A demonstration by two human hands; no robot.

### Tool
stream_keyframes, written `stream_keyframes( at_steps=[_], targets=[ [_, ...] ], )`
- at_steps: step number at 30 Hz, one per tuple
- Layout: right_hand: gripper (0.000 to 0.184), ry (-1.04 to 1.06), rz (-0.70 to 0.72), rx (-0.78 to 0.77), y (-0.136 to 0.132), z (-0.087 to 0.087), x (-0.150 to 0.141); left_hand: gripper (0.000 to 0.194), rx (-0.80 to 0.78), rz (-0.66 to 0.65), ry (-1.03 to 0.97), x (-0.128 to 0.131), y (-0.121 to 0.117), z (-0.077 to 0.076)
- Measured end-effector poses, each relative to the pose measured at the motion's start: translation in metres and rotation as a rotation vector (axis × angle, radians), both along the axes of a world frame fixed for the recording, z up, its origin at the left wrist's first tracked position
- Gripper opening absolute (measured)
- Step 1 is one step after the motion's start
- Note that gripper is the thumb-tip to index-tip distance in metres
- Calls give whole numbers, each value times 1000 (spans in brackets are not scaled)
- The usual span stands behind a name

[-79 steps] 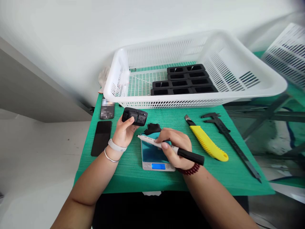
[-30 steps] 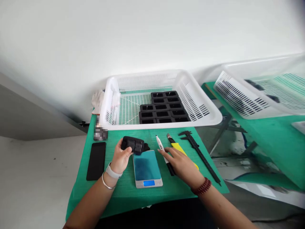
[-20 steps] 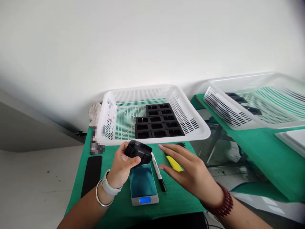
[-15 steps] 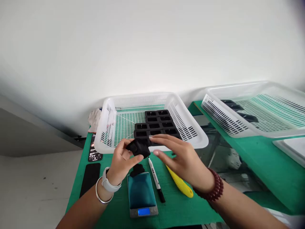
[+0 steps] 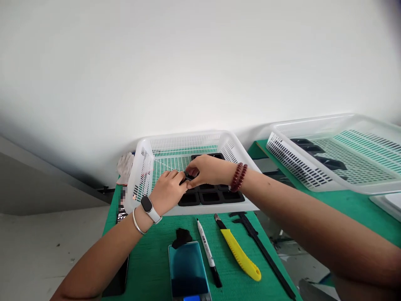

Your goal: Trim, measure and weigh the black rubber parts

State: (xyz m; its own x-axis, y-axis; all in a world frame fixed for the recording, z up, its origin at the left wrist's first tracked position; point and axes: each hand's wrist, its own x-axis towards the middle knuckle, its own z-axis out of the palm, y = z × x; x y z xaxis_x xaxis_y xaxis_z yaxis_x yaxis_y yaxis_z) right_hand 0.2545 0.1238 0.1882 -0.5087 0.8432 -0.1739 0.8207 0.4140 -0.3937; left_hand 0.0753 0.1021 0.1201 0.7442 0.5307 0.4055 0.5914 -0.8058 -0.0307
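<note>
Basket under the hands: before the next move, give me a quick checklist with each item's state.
1. Left hand and right hand over the basket: ok, fingers close together.
2. Firm grip on the black part between them: cannot tell, fingers hide most of it.
3. Marker out of the hands: ok, lying on the green cloth.
4. Marker capped: not ok, its tip looks bare.
5. Knife out of the hands: ok, beside the marker.
6. Scale readout: cannot tell, cut off by the frame.
</note>
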Motion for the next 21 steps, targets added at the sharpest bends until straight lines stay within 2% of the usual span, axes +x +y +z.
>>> stream_keyframes(
  at_steps=[4, 8, 12, 15, 19, 21],
  targets=[
    [42, -76, 13, -141, 21, -2, -3, 5, 49, 29, 107, -4, 11, 1],
    [41, -41, -4, -189, 34, -14, -3, 4, 70, 45, 134, -8, 17, 1],
    [35, -27, -2, -183, 38, -26, -7, 7, 59, 60, 146, -9, 22, -3],
    [31, -50, -22, -119, 42, -35, -11, 6, 22, 82, 141, -13, 27, -6],
    [29, -119, -59, 12, 60, -52, -4, 46, -71, 118, 62, -22, 37, -13],
    [31, -163, -63, 67, 74, -66, 5, 55, -119, 164, 14, -27, 42, -18]
  ],
)
